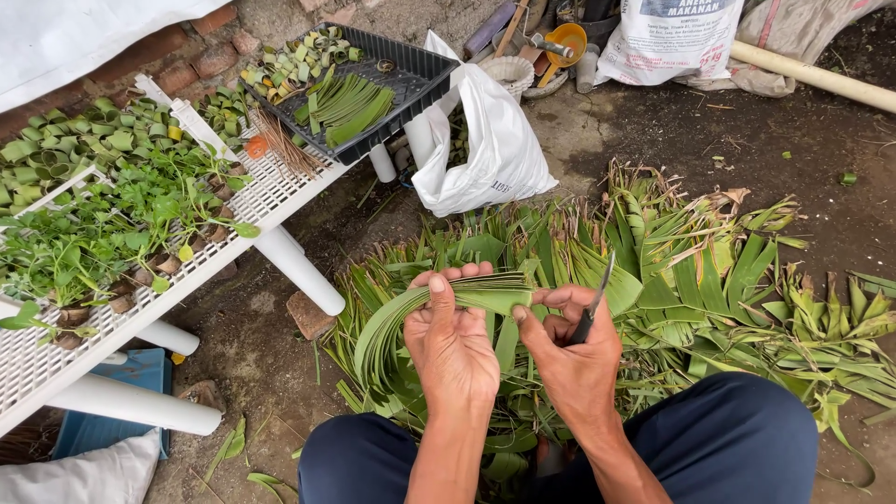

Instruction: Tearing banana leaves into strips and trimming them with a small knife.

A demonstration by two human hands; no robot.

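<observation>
A: Green leaf strips [439,303], bent bundle, above the leaf pile [709,280]. We saw the left hand [453,341] clamped round them.

B: Right hand [569,350] pinched strip ends & gripped a knife [595,303], blade up.

Left hand [452,341]: holds a bundle of long green leaf strips [411,317], bent into an arc, thumb on top.
Right hand [571,347]: fingers [525,327] pinch the bundle's end; a small dark-handled knife [594,303] is gripped in the same hand, blade pointing up.
Heap of cut palm-like leaves [709,280]: spread on the dirt ground beyond the knees.
White slatted desk [271,191], left: carries small green seedlings [103,233], rolled leaf rings [65,145] and a black tray [425,70] with flat strips and rings.
White plastic bag [495,149]: beside the desk.
Printed sack [667,37]: top edge.
</observation>
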